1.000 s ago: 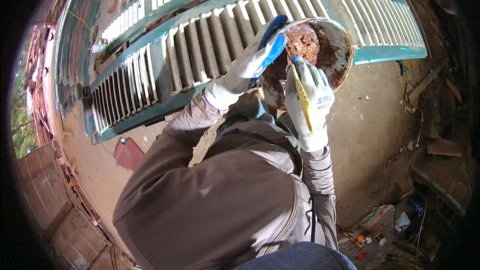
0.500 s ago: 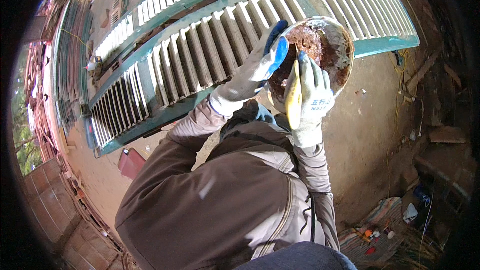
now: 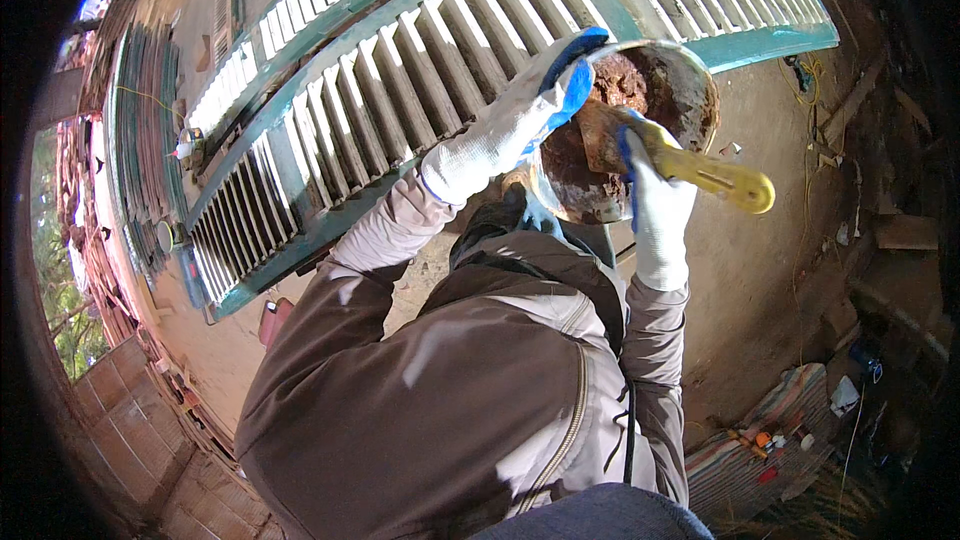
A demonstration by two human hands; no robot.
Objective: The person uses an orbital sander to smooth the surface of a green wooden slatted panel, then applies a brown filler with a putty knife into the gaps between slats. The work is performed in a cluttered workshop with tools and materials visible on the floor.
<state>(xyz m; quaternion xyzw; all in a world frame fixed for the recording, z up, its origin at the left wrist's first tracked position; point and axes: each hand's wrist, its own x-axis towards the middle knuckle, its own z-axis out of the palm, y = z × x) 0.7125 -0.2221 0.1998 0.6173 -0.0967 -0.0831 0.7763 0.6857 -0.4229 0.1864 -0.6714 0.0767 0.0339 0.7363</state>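
In front of me is a round pot point(image 3: 697, 90), its pale wall smeared with brown. A lumpy reddish-brown paste point(image 3: 622, 82) lies inside. My left hand point(image 3: 522, 118), in a white glove with blue palm and fingers, is closed on the pot's left rim. My right hand point(image 3: 660, 205), gloved alike, grips a putty knife point(image 3: 722, 180) by its yellow handle, which points out to the right. Its broad blade, coated in brown, is over the inside of the pot. The right fingers are partly hidden behind the handle.
Beyond the pot stretches a long green-framed louvred shutter point(image 3: 620, 2) with pale slats, and another louvred shutter point(image 3: 262, 58) lies behind it. Long boards point(image 3: 150, 145) are stacked at the left. A striped mat point(image 3: 715, 460) with small items is at lower right, and a yellow cord point(image 3: 815, 85) lies at right.
My right hand has turned the putty knife, so its handle swings from pointing down toward me to pointing right. The brown-coated blade now shows. My left hand still holds the pot.
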